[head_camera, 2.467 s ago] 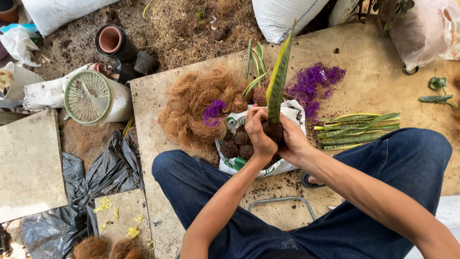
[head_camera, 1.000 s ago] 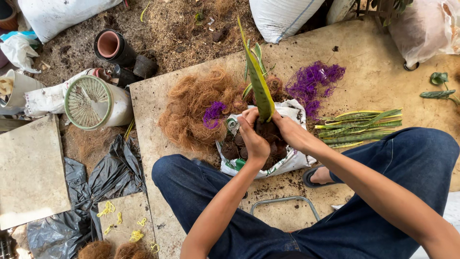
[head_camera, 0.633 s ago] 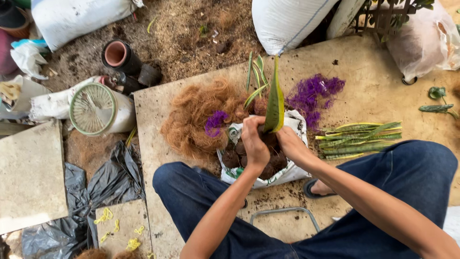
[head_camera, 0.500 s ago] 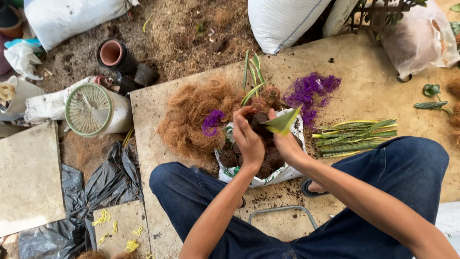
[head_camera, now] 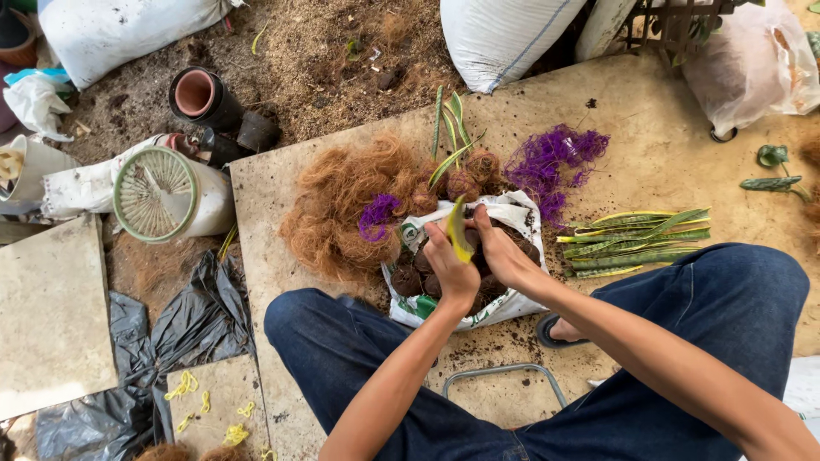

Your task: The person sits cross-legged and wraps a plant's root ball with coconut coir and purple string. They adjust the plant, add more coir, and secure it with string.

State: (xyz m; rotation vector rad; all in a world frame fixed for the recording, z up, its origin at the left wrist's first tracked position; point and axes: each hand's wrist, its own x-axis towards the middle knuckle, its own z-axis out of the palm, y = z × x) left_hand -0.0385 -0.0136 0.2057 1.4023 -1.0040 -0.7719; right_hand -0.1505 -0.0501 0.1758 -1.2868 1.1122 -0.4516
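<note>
Over the soil-filled white bag (head_camera: pixel 512 207), the left hand (head_camera: pixel 451 271) pinches a strappy green-yellow leaf (head_camera: pixel 457 229); the right hand (head_camera: pixel 502 254) curls closed beside it. Shaggy brown coir (head_camera: pixel 337 201) lies left of the bag.

A green leaf cutting with yellow edges (head_camera: pixel 457 229) stood nearly upright, foreshortened toward the camera, its lower end hidden where the left hand (head_camera: pixel 451 271) and the right hand (head_camera: pixel 501 254) closed around it. It sat over an open white sack (head_camera: pixel 512 209) filled with dark brown soil clumps (head_camera: pixel 408 277); the sack's rim was rolled down and it lay on a tan slab between the person's knees. The leaf looked slightly blurred, its tip pointing up and a little toward the coir pile. Its base could not be seen among the fingers and soil.
</note>
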